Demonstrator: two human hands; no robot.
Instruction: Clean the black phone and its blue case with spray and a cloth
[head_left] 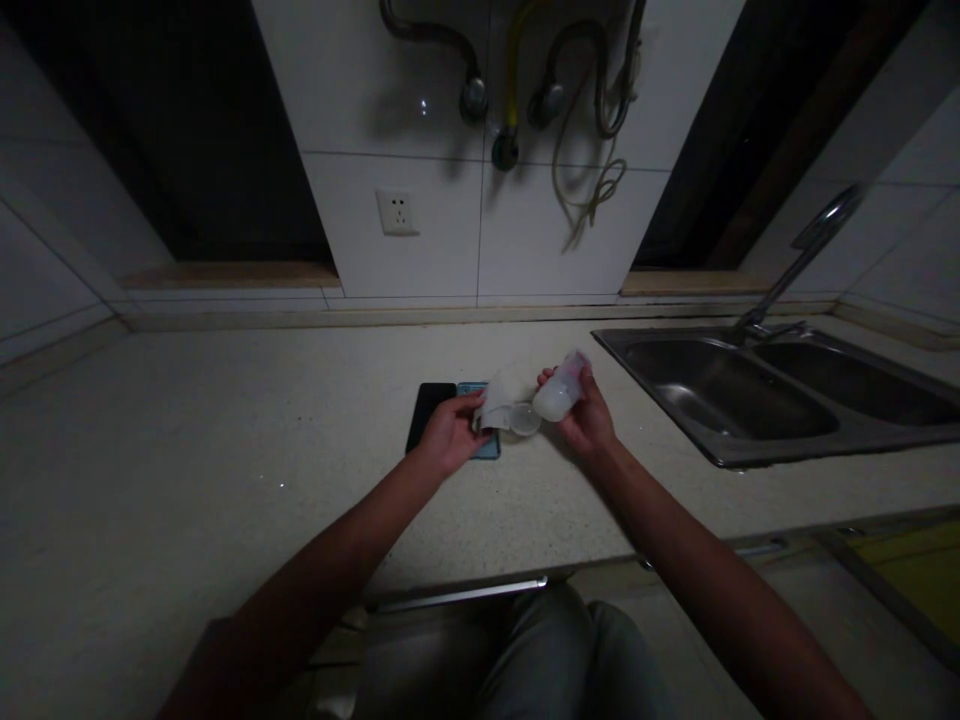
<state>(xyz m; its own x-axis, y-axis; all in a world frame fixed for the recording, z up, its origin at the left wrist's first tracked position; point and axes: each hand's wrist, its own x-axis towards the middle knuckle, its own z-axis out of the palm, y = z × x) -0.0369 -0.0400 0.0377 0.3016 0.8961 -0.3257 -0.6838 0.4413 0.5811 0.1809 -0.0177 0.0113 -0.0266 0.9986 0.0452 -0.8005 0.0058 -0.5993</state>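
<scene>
My left hand (448,432) is closed on a white tissue (496,400), held just above the countertop (225,440). My right hand (586,415) grips a small translucent white bottle (561,388), tipped so that its open mouth points left and down toward the tissue. A small round clear cap (524,419) sits between the two hands, close to the tissue; whether it rests on the counter or in my left fingers I cannot tell. Under my left hand lie a black phone (427,410) and a blue flat object (480,420), side by side.
A double steel sink (750,390) with a tap (810,245) fills the counter to the right. A wall socket (397,212) and hanging hoses (570,110) are on the tiled wall behind. My knees (525,650) show below the counter's front edge.
</scene>
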